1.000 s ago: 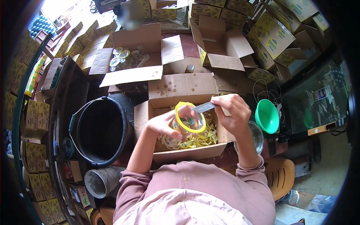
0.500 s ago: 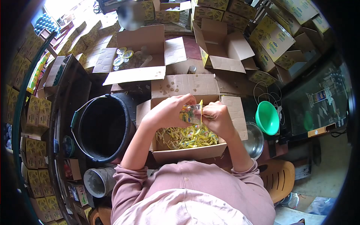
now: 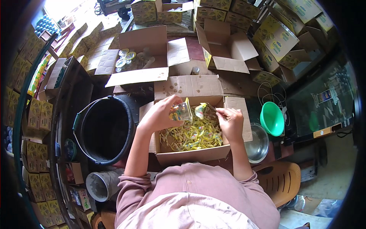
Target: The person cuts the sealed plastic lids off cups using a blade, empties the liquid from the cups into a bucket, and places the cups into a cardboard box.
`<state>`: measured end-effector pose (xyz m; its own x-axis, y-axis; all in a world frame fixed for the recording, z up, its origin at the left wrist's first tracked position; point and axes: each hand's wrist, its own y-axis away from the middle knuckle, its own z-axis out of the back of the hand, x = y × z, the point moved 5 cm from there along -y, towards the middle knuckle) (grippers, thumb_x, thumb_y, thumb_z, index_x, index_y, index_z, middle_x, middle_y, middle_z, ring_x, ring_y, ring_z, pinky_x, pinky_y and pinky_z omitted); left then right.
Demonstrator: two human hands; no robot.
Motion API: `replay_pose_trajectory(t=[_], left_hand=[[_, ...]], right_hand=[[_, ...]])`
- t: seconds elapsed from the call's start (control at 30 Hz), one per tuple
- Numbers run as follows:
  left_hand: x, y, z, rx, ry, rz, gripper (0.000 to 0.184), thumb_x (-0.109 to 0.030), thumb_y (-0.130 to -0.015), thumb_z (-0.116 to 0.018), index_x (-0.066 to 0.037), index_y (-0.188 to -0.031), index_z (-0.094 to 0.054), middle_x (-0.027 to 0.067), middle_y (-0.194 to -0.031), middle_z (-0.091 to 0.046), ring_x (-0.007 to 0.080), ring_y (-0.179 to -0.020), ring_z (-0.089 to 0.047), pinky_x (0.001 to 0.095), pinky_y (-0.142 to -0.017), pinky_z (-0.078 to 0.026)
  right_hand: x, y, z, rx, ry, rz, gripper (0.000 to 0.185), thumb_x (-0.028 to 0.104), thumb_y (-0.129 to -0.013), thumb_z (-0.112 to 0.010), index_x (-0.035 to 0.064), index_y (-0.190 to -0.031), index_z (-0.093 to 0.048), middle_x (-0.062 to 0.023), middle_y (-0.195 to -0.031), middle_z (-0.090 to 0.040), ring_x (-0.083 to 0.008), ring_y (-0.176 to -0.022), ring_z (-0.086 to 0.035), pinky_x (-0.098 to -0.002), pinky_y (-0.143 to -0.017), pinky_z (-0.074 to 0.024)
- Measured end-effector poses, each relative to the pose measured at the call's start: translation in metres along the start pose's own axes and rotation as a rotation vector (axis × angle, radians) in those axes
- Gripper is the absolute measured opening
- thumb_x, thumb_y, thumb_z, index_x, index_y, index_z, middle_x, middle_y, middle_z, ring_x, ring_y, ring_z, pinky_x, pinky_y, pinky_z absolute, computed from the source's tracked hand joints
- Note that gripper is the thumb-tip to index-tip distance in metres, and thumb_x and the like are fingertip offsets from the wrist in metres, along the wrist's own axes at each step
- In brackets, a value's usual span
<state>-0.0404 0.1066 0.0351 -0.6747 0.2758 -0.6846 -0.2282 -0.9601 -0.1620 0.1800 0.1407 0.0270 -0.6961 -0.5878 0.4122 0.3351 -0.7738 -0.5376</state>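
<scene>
My left hand (image 3: 163, 113) is wrapped round a clear plastic cup (image 3: 182, 113) with a printed side, tipped so its mouth faces right. In my right hand (image 3: 231, 122), thumb and forefinger pinch the end of a yellow-and-white printed lid film (image 3: 200, 111), which hangs apart from the cup. Both hands are above an open cardboard box (image 3: 190, 157). Inside it lies a heap of yellow-green film strips (image 3: 192, 138). The cup's contents, if any, cannot be made out.
A black bucket (image 3: 131, 131) stands left of the box. To the right are a green bowl (image 3: 272, 119) and a metal bowl (image 3: 256, 144). Behind, one open carton (image 3: 143, 37) holds lidded cups (image 3: 126, 58); another open carton (image 3: 230, 64) stands beside it. Stacked yellow cartons surround the workplace.
The film has come away from the cup's rim. My right hand has moved right with it, while my left hand has shifted slightly left with the cup.
</scene>
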Motion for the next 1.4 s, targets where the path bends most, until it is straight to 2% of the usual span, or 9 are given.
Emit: replay_pose_trajectory(t=[0.1, 0.23, 0.33, 0.43, 0.53, 0.83, 1.03, 1.23, 1.4], left_hand=[[0.008, 0.005, -0.003, -0.057, 0.100, 0.038, 0.060, -0.017, -0.056, -0.075, -0.005, -0.108, -0.045, 0.0119, -0.099, -0.056, 0.0258, -0.095, -0.055, 0.0335, -0.082, -0.044], [-0.001, 0.012, -0.004, -0.243, 0.256, -0.069, 0.068, -0.008, -0.056, -0.079, -0.005, -0.112, -0.040, 0.0095, -0.097, -0.056, 0.0147, -0.089, -0.057, 0.0285, -0.080, -0.048], [0.004, 0.016, -0.019, -0.328, 0.519, -0.067, 0.072, -0.007, -0.054, -0.079, -0.005, -0.114, -0.040, 0.0115, -0.107, -0.051, 0.0229, -0.098, -0.053, 0.0316, -0.083, -0.045], [-0.023, 0.017, -0.015, -0.429, 0.196, -0.251, 0.076, -0.006, -0.055, -0.079, -0.004, -0.115, -0.032, 0.0105, -0.107, -0.049, 0.0204, -0.100, -0.052, 0.0295, -0.086, -0.043], [-0.033, 0.022, -0.022, -0.493, 0.111, -0.277, 0.080, -0.007, -0.056, -0.079, -0.004, -0.116, -0.026, 0.0105, -0.107, -0.049, 0.0192, -0.099, -0.052, 0.0294, -0.087, -0.041], [-0.046, 0.025, -0.022, -0.565, 0.234, -0.306, 0.080, -0.009, -0.058, -0.078, -0.004, -0.117, -0.025, 0.0127, -0.106, -0.049, 0.0208, -0.098, -0.053, 0.0309, -0.084, -0.043], [-0.049, 0.025, -0.024, -0.501, 0.255, -0.280, 0.085, -0.009, -0.061, -0.075, -0.003, -0.126, -0.021, 0.0119, -0.107, -0.049, 0.0216, -0.098, -0.054, 0.0321, -0.084, -0.044], [-0.040, 0.024, -0.034, -0.413, 0.514, -0.220, 0.085, -0.007, -0.062, -0.073, -0.002, -0.129, -0.020, 0.0119, -0.107, -0.049, 0.0201, -0.098, -0.052, 0.0306, -0.083, -0.044], [-0.046, 0.024, -0.027, -0.411, 0.369, -0.273, 0.086, -0.006, -0.062, -0.072, -0.002, -0.130, -0.019, 0.0121, -0.107, -0.048, 0.0189, -0.096, -0.051, 0.0288, -0.082, -0.044]], right_hand=[[-0.005, 0.006, 0.002, -0.005, -0.044, -0.059, 0.015, 0.004, -0.067, -0.066, 0.0091, -0.081, -0.065, -0.0035, -0.070, -0.063, -0.0176, -0.065, -0.058, -0.0295, -0.066, -0.0375], [0.005, 0.008, 0.014, -0.101, -0.348, -0.264, 0.024, -0.001, -0.069, -0.065, 0.0078, -0.091, -0.064, -0.0031, -0.070, -0.063, -0.0118, -0.062, -0.057, -0.0263, -0.061, -0.0389], [0.012, 0.010, 0.017, -0.160, -0.507, -0.296, 0.027, -0.002, -0.071, -0.064, 0.0070, -0.096, -0.063, -0.0031, -0.071, -0.061, -0.0093, -0.061, -0.054, -0.0237, -0.057, -0.0398], [0.018, 0.013, 0.016, -0.204, -0.558, -0.256, 0.024, -0.003, -0.071, -0.064, 0.0062, -0.094, -0.063, -0.0044, -0.074, -0.060, -0.0101, -0.062, -0.052, -0.0227, -0.056, -0.0410], [0.032, 0.011, 0.022, -0.276, -0.594, -0.109, 0.021, -0.003, -0.072, -0.064, 0.0054, -0.091, -0.063, -0.0053, -0.076, -0.060, -0.0108, -0.063, -0.052, -0.0229, -0.056, -0.0411], [0.051, 0.008, 0.028, -0.310, -0.647, -0.025, 0.020, -0.005, -0.071, -0.064, 0.0024, -0.089, -0.062, -0.0076, -0.076, -0.059, -0.0118, -0.063, -0.055, -0.0224, -0.056, -0.0447], [0.050, 0.009, 0.024, -0.302, -0.673, -0.043, 0.020, -0.005, -0.070, -0.064, 0.0021, -0.089, -0.062, -0.0069, -0.073, -0.058, -0.0114, -0.062, -0.055, -0.0221, -0.055, -0.0451], [0.053, 0.009, 0.027, -0.302, -0.659, -0.020, 0.021, -0.006, -0.069, -0.065, 0.0016, -0.088, -0.062, -0.0069, -0.072, -0.058, -0.0114, -0.060, -0.055, -0.0222, -0.054, -0.0454], [0.056, 0.007, 0.029, -0.304, -0.623, 0.022, 0.020, -0.005, -0.068, -0.066, 0.0014, -0.087, -0.063, -0.0069, -0.071, -0.059, -0.0112, -0.058, -0.056, -0.0220, -0.053, -0.0452]])
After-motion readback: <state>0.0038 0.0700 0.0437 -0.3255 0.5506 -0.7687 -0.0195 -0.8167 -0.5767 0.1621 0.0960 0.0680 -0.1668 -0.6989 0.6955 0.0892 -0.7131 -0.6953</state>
